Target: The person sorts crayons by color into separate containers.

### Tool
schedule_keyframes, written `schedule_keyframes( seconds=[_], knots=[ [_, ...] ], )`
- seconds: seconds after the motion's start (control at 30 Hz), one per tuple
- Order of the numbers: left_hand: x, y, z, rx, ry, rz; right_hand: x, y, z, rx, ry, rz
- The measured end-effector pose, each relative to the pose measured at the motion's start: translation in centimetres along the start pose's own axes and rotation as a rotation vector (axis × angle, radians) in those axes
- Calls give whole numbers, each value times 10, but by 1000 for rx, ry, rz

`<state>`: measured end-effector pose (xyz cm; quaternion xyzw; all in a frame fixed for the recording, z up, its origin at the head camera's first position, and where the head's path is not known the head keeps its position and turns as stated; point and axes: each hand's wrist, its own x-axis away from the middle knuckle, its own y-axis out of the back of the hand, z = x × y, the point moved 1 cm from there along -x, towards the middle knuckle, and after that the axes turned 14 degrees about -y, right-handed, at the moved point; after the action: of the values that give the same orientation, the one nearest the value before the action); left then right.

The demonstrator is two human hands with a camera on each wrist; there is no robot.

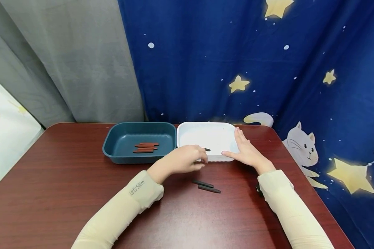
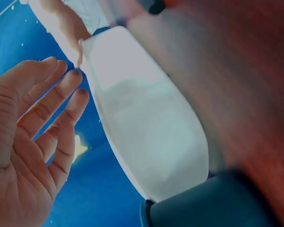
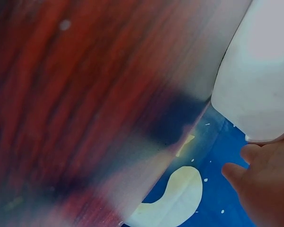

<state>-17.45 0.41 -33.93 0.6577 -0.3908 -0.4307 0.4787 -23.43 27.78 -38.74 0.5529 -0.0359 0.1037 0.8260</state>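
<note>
My left hand [image 1: 187, 159] is over the front left edge of a white bin [image 1: 208, 133], its fingers loosely bent. The left wrist view shows nothing in the palm of this hand [image 2: 35, 127]. Just past its fingertips, a dark crayon-like stick [image 1: 207, 149] shows against the bin's inside, partly hidden by the hand. With fingers spread, my right hand [image 1: 246, 152] rests on the bin's right rim. Two black crayon-like sticks [image 1: 209, 189] lie side by side on the table in front of the bin.
A teal bin [image 1: 140, 159] stands against the white bin's left side, with several reddish-brown sticks [image 1: 145, 148] inside. Both bins sit near the back edge of the dark red wooden table [image 1: 65, 193]. Grey and blue star-patterned curtains [image 1: 190, 62] hang behind.
</note>
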Motion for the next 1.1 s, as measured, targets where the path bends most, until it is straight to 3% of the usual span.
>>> schedule_keyframes(
  seconds=[0.17, 0.43, 0.7, 0.9, 1.1],
  knots=[
    [1, -12, -5, 9, -44, 63, -1, 0, 0, 7, -7, -4],
    [1, -26, -7, 74, -49, 137, -1, 0, 0, 11, -8, -12],
    [1, -34, -6, 162, 2, 209, -1, 0, -1, -1, -5, -6],
    [1, -39, -3, 196, 11, 229, -2, 1, 0, -3, -9, -9],
    [1, -39, -3, 221, 58, 277, -1, 1, 1, -9, -7, -9]
  ],
)
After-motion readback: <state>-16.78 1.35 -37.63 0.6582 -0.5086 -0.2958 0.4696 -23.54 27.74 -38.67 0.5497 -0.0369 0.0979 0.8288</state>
